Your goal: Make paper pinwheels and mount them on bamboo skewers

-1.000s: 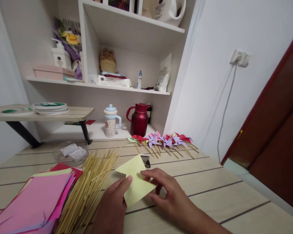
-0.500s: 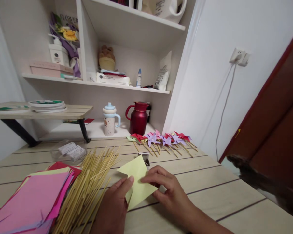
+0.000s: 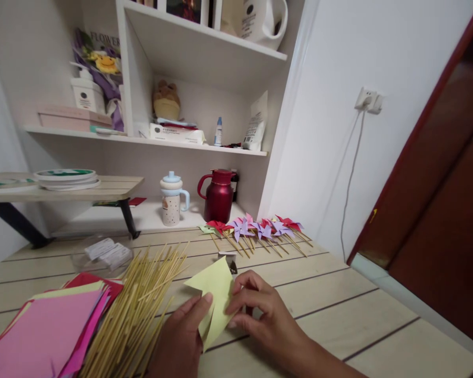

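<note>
A pale yellow sheet of paper (image 3: 217, 294), cut in toward its middle, is held up over the table. My left hand (image 3: 183, 331) grips its lower left part, with the thumb on top. At the sheet's right edge, the fingers of my right hand (image 3: 264, 312) are closed on the paper and bend it inward. Thin wooden sticks (image 3: 130, 310) lie in a loose bundle beside my left hand. Coloured paper sheets (image 3: 43, 331), pink on top, are stacked farther left. Just behind the yellow sheet stands a small box (image 3: 230, 258), partly covered.
Several finished paper pinwheels (image 3: 260, 229) on sticks lie at the table's back. Behind them stand a red jug (image 3: 218, 197) and a light tumbler (image 3: 171, 205). A clear container (image 3: 104, 255) holds white packets. A small raised shelf (image 3: 118, 185) carries round white discs.
The sheet's right corner, which pointed outward before, is now folded in by my right hand. The view has shifted slightly. A dark shape at the right edge has gone.
</note>
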### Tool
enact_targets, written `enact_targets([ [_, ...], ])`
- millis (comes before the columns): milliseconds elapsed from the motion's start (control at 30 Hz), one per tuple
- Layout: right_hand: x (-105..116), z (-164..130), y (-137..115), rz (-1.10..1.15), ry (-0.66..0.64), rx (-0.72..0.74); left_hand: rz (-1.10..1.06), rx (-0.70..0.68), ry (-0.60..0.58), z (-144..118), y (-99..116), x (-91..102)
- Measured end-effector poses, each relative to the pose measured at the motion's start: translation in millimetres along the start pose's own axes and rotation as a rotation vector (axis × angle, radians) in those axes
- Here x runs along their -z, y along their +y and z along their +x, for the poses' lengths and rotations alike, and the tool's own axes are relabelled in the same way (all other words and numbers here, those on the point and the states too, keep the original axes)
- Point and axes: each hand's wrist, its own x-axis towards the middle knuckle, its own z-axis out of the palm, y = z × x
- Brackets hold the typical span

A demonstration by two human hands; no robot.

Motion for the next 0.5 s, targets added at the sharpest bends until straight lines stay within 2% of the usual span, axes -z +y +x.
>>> enact_targets([
  [167,-4.2,-1.5,1.5,0.021,0.046,0.011,0.016,0.068,-0.065,-2.6,5.0,-1.7],
  [333,-4.3,-4.1,2.9,-0.198,0.066,0.161,0.0,0.085,-0.035,-5.4,2.8,-3.8],
  [433,-2.5,-6.0,3.8,-0.307,0.043,0.197,-0.051,0.165,-0.086,-4.5,-1.6,-3.1],
  [500,-1.7,-7.7,3.6,-0.372,0.029,0.205,-0.039,0.155,-0.069,-2.2,-3.9,-0.5],
])
